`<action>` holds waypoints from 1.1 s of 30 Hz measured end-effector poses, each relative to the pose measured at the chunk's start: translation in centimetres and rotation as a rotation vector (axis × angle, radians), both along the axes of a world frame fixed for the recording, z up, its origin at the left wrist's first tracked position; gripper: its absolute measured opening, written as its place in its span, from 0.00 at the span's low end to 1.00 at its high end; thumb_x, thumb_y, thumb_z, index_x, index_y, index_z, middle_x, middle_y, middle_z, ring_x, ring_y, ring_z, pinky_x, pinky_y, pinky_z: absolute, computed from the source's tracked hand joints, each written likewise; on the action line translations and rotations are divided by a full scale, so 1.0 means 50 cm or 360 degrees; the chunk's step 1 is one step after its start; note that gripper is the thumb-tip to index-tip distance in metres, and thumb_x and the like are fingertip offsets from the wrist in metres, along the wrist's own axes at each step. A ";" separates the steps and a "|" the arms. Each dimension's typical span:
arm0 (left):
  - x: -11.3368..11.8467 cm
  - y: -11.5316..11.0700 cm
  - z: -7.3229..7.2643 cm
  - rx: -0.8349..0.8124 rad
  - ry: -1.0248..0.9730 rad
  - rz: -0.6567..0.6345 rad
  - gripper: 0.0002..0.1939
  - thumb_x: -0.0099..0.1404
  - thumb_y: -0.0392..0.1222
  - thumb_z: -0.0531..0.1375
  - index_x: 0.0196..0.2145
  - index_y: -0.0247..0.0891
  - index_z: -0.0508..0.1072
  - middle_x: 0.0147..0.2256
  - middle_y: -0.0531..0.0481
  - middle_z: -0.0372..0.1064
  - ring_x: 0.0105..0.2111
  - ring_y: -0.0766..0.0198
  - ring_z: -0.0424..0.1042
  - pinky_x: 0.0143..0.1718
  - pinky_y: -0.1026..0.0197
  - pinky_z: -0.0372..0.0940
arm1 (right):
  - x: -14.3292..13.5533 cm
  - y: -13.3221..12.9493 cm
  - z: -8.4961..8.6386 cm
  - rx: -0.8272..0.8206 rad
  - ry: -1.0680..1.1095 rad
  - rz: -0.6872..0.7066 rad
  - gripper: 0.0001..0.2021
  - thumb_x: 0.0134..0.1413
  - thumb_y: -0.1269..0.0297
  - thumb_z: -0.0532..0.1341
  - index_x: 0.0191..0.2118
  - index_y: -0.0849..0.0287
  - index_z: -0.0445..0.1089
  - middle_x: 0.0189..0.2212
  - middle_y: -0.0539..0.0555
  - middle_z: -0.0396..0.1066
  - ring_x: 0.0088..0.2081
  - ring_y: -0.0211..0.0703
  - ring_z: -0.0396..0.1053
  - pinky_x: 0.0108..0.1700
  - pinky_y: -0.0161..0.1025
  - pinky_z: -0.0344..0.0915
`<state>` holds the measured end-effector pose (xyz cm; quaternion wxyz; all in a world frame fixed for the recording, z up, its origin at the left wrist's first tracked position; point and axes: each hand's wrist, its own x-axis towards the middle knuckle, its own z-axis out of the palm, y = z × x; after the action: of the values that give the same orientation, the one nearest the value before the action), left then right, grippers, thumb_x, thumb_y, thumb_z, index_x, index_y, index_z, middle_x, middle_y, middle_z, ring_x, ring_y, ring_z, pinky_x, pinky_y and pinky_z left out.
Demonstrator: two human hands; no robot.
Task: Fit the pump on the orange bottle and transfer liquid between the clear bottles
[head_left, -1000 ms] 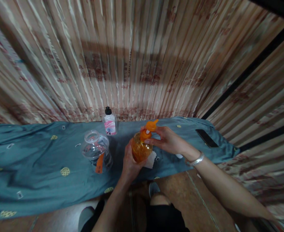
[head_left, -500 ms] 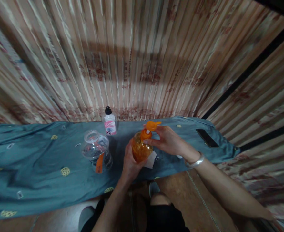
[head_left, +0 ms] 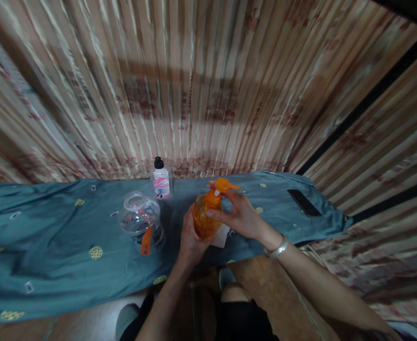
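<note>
An amber bottle (head_left: 205, 221) with an orange pump top (head_left: 224, 185) is tilted over the cloth. My left hand (head_left: 191, 239) wraps round the bottle's lower left side. At the neck, my right hand (head_left: 237, 211) has its thumb against the orange collar and its fingers behind the pump head, closed around the pump. A whitish piece of paper (head_left: 222, 237) shows partly beneath the bottle. To the left stands a clear empty plastic jar (head_left: 140, 218) with an orange label.
Behind the jar, a small bottle with a black cap and pink label (head_left: 162, 183) stands near the curtain (head_left: 201, 94). A dark phone (head_left: 303, 202) lies on the right part of the teal cloth (head_left: 66, 237). Tiled floor shows below the front edge.
The pump head has turned slightly, its spout now pointing more toward me. My right hand and wrist have shifted a little down and left. My left hand is nearly where it was.
</note>
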<state>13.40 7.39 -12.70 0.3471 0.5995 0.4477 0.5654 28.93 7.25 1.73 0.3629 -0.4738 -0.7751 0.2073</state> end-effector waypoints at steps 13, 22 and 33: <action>0.002 0.002 -0.004 0.0040 -0.0013 -0.0018 0.49 0.46 0.38 0.74 0.64 0.44 0.61 0.60 0.41 0.66 0.62 0.46 0.67 0.63 0.43 0.62 | 0.015 0.016 0.023 -0.0031 0.0127 0.0249 0.22 0.63 0.46 0.61 0.54 0.54 0.76 0.48 0.57 0.79 0.55 0.52 0.74 0.59 0.47 0.68; 0.000 0.001 -0.006 0.0030 -0.0020 -0.0019 0.50 0.46 0.40 0.74 0.65 0.43 0.60 0.60 0.40 0.67 0.61 0.45 0.68 0.63 0.43 0.63 | 0.005 0.000 0.038 0.0043 -0.0121 0.0159 0.17 0.65 0.48 0.59 0.43 0.56 0.75 0.38 0.56 0.79 0.44 0.51 0.77 0.51 0.45 0.71; -0.001 0.003 -0.007 0.0022 0.0011 -0.0013 0.50 0.45 0.37 0.73 0.65 0.44 0.60 0.60 0.40 0.66 0.61 0.45 0.67 0.63 0.41 0.63 | 0.006 -0.008 0.041 0.0085 -0.0190 0.0057 0.14 0.67 0.52 0.58 0.40 0.57 0.73 0.38 0.55 0.78 0.44 0.50 0.77 0.47 0.42 0.69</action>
<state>13.37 7.52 -13.05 0.3436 0.6057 0.4426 0.5649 29.22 6.87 3.80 0.3248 -0.4617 -0.8089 0.1645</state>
